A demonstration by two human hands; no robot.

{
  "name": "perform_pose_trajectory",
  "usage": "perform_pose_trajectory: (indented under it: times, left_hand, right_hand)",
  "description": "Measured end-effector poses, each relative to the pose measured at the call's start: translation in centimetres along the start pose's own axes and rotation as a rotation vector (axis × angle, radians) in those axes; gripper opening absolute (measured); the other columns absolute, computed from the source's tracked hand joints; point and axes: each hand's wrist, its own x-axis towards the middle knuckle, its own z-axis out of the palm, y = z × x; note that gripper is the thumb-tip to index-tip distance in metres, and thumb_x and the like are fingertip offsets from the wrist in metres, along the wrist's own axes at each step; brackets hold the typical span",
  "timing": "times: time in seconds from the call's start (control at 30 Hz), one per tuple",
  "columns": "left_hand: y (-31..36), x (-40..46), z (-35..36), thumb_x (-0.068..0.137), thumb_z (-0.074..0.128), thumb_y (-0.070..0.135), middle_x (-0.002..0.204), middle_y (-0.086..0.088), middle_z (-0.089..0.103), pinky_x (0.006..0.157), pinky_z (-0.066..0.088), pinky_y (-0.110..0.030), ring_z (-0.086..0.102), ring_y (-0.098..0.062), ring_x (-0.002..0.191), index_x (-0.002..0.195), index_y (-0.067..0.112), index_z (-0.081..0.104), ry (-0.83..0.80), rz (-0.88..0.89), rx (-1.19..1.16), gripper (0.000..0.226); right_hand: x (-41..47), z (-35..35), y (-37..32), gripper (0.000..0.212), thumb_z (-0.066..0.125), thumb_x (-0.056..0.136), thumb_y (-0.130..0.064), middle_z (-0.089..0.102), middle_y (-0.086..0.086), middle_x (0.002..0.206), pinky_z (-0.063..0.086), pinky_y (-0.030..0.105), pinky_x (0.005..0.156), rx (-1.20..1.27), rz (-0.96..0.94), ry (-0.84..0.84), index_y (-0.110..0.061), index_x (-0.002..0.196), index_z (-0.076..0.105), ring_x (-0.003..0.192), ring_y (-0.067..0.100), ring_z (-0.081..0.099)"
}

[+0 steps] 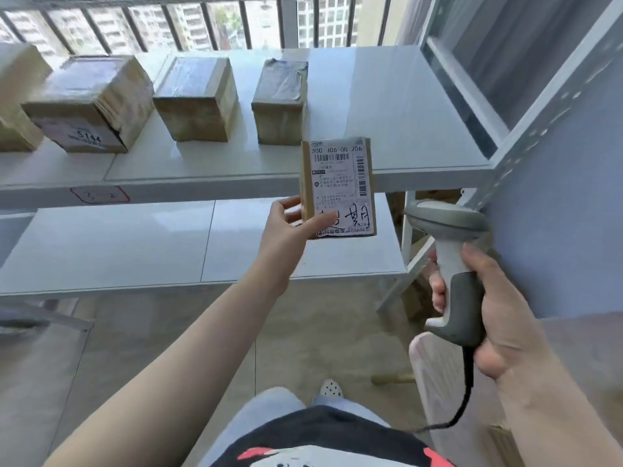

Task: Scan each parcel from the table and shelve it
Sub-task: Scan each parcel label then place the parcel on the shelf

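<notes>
Left hand (292, 227) pinches one parcel (338, 187); right hand (499, 308) grips one scanner (451, 264).

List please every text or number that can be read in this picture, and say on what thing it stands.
"300 J06-00 206": top of the label on the small parcel that the left hand holds.
"5144": label on the big box on the upper shelf.
Red-framed tag on the shelf edge: too blurred.
Barcodes, fine print and handwriting on the parcel: unreadable.

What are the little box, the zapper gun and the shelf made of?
Parcel: brown cardboard, judging by its matte tan edges, with a white paper label. Scanner: probably plastic, smooth grey and white moulded shell. Shelf: glossy white boards, material unclear, on what looks like a painted metal frame with punched holes.
</notes>
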Motion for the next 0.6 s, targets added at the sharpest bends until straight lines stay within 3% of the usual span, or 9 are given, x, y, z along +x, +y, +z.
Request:
perform_pose_trajectory:
  times: [0.17, 0.27, 0.5, 0.6]
  left_hand:
    - [3.9, 5.2, 3.6, 0.065, 0.085, 0.041, 0.116, -0.001, 0.071, 0.098, 0.051, -0.037, 0.068, -0.015, 0.105, 0.129, 0.019, 0.048, -0.001, 0.03, 0.011, 0.077]
    - [6.5, 9.2, 5.5, 0.079, 0.083, 0.034, 0.117, 0.0, 0.067, 0.083, 0.049, -0.026, 0.065, -0.011, 0.101, 0.135, 0.015, 0.043, 0.021, 0.027, 0.021, 0.071]
    - [10.0, 16.3, 7.8, 0.079, 0.079, 0.043, 0.112, -0.002, 0.066, 0.099, 0.05, -0.039, 0.064, -0.02, 0.105, 0.12, 0.012, 0.056, 0.061, -0.052, 0.035, 0.057]
    - [10.8, 17.4, 8.4, 0.087, 0.072, 0.04, 0.105, 0.001, 0.06, 0.09, 0.043, -0.032, 0.056, -0.019, 0.101, 0.124, 0.018, 0.058, 0.068, -0.05, 0.038, 0.046]
  right_hand:
    - [1.9, -0.6, -2.8, 0.048, 0.061, 0.083, -0.05, 0.056, 0.004, 0.067, 0.044, 0.023, 0.056, 0.029, -0.049, 0.001, -0.01, 0.108, 0.065, 0.056, 0.012, 0.05]
    - [2.2, -0.7, -3.3, 0.045, 0.06, 0.083, -0.048, 0.055, 0.005, 0.066, 0.043, 0.024, 0.057, 0.051, -0.055, 0.027, -0.01, 0.104, 0.069, 0.056, 0.012, 0.049]
    - [3.2, -0.8, -3.6, 0.049, 0.059, 0.079, -0.048, 0.056, 0.006, 0.066, 0.042, 0.026, 0.059, 0.052, -0.081, 0.094, -0.008, 0.106, 0.069, 0.056, 0.012, 0.049]
    - [4.1, -0.6, -3.9, 0.047, 0.06, 0.082, -0.048, 0.056, 0.007, 0.068, 0.044, 0.025, 0.059, 0.064, -0.08, 0.105, -0.009, 0.105, 0.07, 0.057, 0.013, 0.05]
